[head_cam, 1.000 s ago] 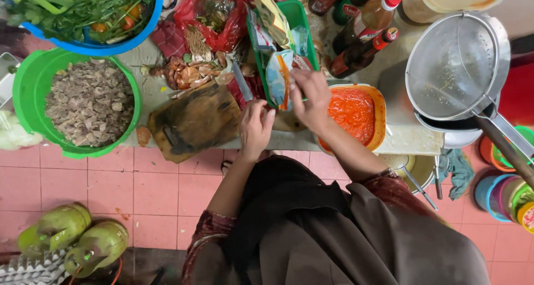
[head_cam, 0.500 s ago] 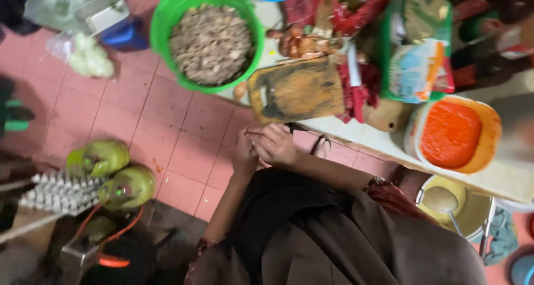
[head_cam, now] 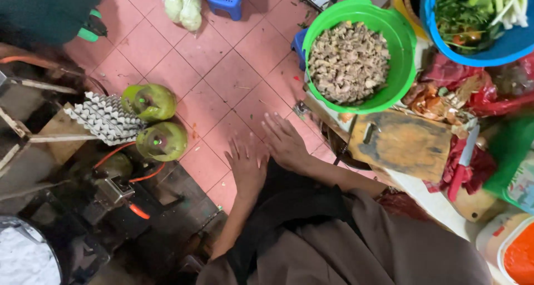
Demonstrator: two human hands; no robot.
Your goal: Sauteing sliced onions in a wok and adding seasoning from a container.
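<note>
My left hand (head_cam: 247, 163) and my right hand (head_cam: 286, 142) are side by side, palms down with fingers spread, and hold nothing. They hover over the pink tiled floor (head_cam: 222, 68), just left of the counter's edge. A worn wooden cutting board (head_cam: 400, 143) lies on the counter, right of my right hand. Above it stands a green basin (head_cam: 401, 57) full of chopped brownish pieces. A red-handled knife (head_cam: 459, 171) rests beside the board.
Two green gas cylinders (head_cam: 151, 101) (head_cam: 162, 141) and a stack of grey egg trays (head_cam: 103, 118) stand on the floor to the left, with a burner (head_cam: 111, 190) below. A blue basin (head_cam: 500, 51) of greens, a container of orange paste (head_cam: 517, 257), a bag of cabbages (head_cam: 183, 6) and a blue stool (head_cam: 228, 0) are also around.
The view has swung left toward the floor. My hands left the counter items, came together at the counter's edge, and now are spread flat over the tiles.
</note>
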